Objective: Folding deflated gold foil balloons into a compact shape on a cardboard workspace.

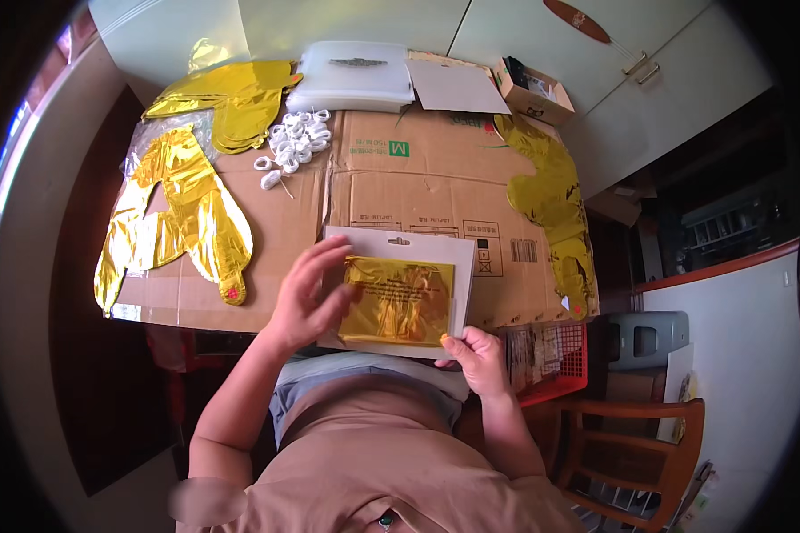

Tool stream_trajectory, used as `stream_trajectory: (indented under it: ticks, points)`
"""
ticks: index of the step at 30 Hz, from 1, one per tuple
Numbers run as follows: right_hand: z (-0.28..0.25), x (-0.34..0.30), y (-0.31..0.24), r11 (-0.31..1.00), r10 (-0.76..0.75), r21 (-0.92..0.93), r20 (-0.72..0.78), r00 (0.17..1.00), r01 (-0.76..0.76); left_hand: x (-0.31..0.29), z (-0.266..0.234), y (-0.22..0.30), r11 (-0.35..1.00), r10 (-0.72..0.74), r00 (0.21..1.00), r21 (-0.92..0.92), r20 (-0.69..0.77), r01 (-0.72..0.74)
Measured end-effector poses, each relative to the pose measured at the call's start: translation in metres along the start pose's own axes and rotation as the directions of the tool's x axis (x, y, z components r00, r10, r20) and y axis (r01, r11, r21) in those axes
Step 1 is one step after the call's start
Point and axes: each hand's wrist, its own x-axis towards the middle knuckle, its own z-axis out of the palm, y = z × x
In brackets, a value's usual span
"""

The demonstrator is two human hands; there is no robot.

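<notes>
In front of my body is a white backing card (460, 266) with a hang slot at its top. A folded gold foil balloon (400, 302) lies flat on it, with small print on the foil. My right hand (477, 360) pinches the card's lower right corner, thumb on top. Over the card's left edge, my left hand (309, 298) has its fingers apart and slightly blurred. Whether its fingertips touch the foil, I cannot tell. Further left on the cardboard lies a flat gold foil balloon (182, 191), shaped like a letter or number.
Several gold foil balloons (240, 98) lie stacked at the back left, beside coiled white strings (298, 142). A stack of clear bags (351, 84), white cards (458, 86) and a small box (533, 93) line the back. Another gold balloon (547, 195) lies along the cardboard's (400, 182) right edge.
</notes>
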Motion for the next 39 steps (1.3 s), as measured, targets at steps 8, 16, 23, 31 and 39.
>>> stream_trajectory:
  ticks: [8,16,23,31,39]
  points:
    - [-0.012,0.048,-0.035,0.998,-0.039,0.057,0.086,0.996,0.034,-0.015,-0.007,0.0,0.479,-0.486,0.858,-0.77,0.167,0.421]
    - [0.001,0.092,-0.072,0.972,-0.219,0.111,0.123,0.968,0.206,0.011,-0.022,-0.002,0.455,-0.478,0.86,-0.787,0.179,0.417]
    - [-0.017,0.105,-0.057,0.947,-0.253,0.244,0.161,0.954,0.21,0.014,-0.015,0.008,0.419,-0.443,0.871,-0.81,0.213,0.411]
    - [-0.015,0.091,-0.062,0.955,-0.229,0.227,0.162,0.96,0.19,0.006,-0.003,0.006,0.458,-0.453,0.878,-0.804,0.155,0.378]
    - [-0.016,0.088,-0.068,0.949,-0.244,0.257,0.227,0.943,0.183,0.0,0.003,-0.003,0.698,-0.438,0.899,-0.629,0.004,0.343]
